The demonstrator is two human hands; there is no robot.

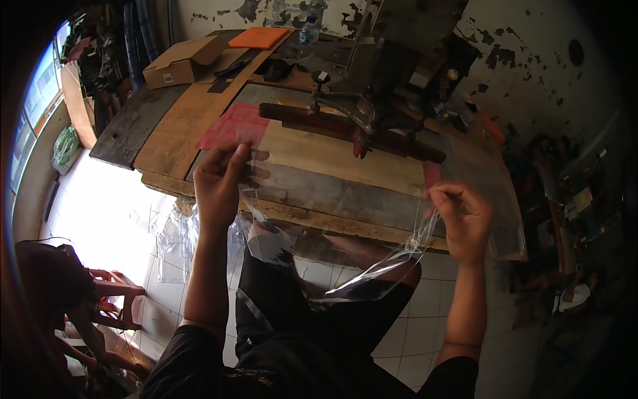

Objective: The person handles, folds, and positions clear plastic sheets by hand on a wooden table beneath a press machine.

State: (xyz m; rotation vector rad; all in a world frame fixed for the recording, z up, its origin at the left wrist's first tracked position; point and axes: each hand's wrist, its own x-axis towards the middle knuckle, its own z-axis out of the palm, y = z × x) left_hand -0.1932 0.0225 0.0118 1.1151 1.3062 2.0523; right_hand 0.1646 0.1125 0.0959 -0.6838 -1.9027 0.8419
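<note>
A clear plastic sheet [372,282] hangs in a sagging curve between my two hands, above my lap. My left hand [229,166] pinches its left end near the table's front edge. At the other end, my right hand [458,213] grips a gathered, creased corner between thumb and fingers. Beyond the hands stands a press machine with a long dark red bar [352,130], over a tan sheet [319,153] on the grey work plate [299,189]. Whether the plastic is a bag or a single sheet, I cannot tell.
Pink sheet material [229,126] lies left of the bar. Further back are a cardboard box [183,61], an orange folder-like item [259,38] and a water bottle [309,32]. More clear plastic [174,246] hangs at the table's front left. A red stool [116,299] stands beside a person at lower left.
</note>
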